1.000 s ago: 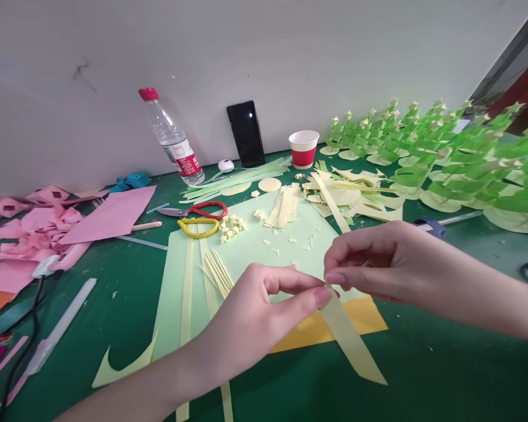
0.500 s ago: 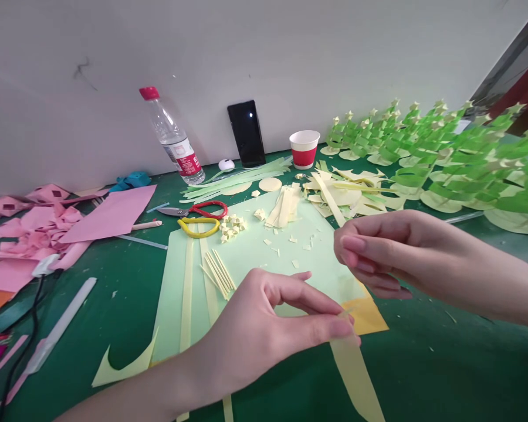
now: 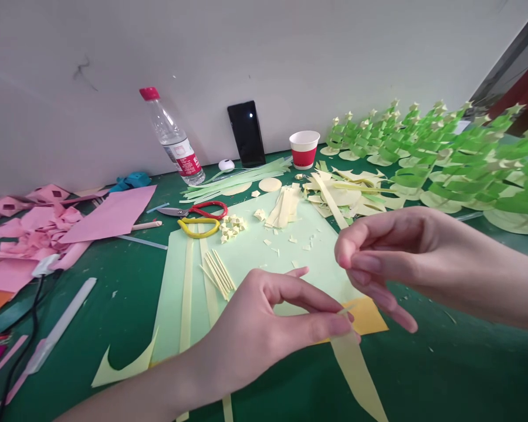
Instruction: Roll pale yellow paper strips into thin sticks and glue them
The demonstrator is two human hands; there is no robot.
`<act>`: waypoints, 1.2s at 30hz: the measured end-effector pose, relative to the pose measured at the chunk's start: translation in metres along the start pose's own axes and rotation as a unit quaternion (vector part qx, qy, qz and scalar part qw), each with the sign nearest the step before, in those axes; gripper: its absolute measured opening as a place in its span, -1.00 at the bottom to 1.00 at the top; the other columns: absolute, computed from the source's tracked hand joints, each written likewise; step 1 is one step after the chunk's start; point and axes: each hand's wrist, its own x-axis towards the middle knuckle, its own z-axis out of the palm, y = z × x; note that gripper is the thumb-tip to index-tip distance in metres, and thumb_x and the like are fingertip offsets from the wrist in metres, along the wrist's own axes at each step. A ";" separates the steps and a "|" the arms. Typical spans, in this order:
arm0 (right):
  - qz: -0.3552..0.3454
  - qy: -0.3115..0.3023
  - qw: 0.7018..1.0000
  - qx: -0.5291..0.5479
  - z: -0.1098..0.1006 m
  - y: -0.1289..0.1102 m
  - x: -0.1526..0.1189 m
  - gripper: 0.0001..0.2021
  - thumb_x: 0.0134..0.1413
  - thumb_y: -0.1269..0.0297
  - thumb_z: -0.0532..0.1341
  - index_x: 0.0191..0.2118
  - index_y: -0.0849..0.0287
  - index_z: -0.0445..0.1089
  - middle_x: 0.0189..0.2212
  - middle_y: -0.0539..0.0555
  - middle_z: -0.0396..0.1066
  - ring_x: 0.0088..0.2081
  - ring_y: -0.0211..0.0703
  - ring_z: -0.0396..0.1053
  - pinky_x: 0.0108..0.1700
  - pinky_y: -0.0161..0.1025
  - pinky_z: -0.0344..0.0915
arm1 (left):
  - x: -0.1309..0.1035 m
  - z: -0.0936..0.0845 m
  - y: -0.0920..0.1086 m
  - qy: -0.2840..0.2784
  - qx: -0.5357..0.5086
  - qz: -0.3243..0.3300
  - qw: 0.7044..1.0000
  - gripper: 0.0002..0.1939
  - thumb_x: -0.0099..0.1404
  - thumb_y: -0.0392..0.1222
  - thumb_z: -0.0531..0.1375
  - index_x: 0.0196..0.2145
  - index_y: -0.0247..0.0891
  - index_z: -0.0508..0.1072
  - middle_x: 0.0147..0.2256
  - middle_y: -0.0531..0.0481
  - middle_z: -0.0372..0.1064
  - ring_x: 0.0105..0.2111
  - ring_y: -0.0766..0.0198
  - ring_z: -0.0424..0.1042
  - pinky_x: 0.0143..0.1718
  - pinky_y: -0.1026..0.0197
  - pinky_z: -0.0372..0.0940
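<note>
My left hand (image 3: 286, 322) is closed, thumb and fingers pinching the top of a pale yellow paper strip (image 3: 358, 375). The strip hangs toward the table's near edge, and a thin folded tip shows above the thumb. My right hand (image 3: 387, 261) hovers up and to the right, thumb and index fingertips together and the other fingers loosely bent. Anything between those fingertips is too small to make out. Beneath both hands lies a pale green sheet (image 3: 250, 252), bearing little folded paper stars (image 3: 233, 227), thin rolled paper sticks (image 3: 219, 274) and long strips (image 3: 186, 293).
Scissors (image 3: 202, 218) with red and yellow handles lie behind the stars. A bottle (image 3: 178, 143), a phone (image 3: 246, 135) and a paper cup (image 3: 304, 149) stand by the wall. Green paper trees (image 3: 457, 152) crowd the right; pink paper (image 3: 110, 214) covers the left.
My right hand has shifted slightly, its thumb lower and its lower fingers spread further out. My left hand still pinches the strip, which has swung slightly right.
</note>
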 end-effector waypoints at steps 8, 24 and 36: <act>0.020 -0.017 0.995 0.099 0.000 0.001 0.006 -0.84 0.05 0.26 0.33 -0.38 0.25 0.40 -0.61 -0.08 0.34 -0.59 -0.45 0.31 -0.55 -0.55 0.32 | -0.009 -0.001 -0.006 0.114 0.132 0.270 0.947 -0.87 0.16 -0.33 0.33 -0.44 -0.10 0.61 -0.16 0.07 0.54 -0.15 0.28 0.49 0.10 0.21 0.26; 0.036 -0.040 0.985 0.163 0.001 0.004 0.004 -0.85 0.23 0.29 0.15 -0.29 0.26 0.38 -0.56 -0.12 0.35 -0.61 -0.49 0.31 -0.53 -0.60 0.34 | -0.013 -0.002 -0.013 0.117 0.399 0.377 0.828 -0.81 0.36 -0.24 0.13 -0.30 -0.12 0.55 0.20 0.03 0.27 0.11 0.15 0.36 0.29 0.06 0.01; 0.061 -0.040 0.986 0.150 0.001 0.007 0.001 -0.76 0.16 0.18 0.24 -0.41 0.25 0.36 -0.58 -0.11 0.20 -0.55 -0.53 0.15 -0.53 -0.63 0.17 | -0.014 -0.008 -0.007 0.129 0.494 0.427 0.746 -0.85 0.32 -0.33 0.16 -0.23 -0.19 0.52 -0.09 0.03 0.56 0.01 0.24 0.45 0.36 0.11 -0.26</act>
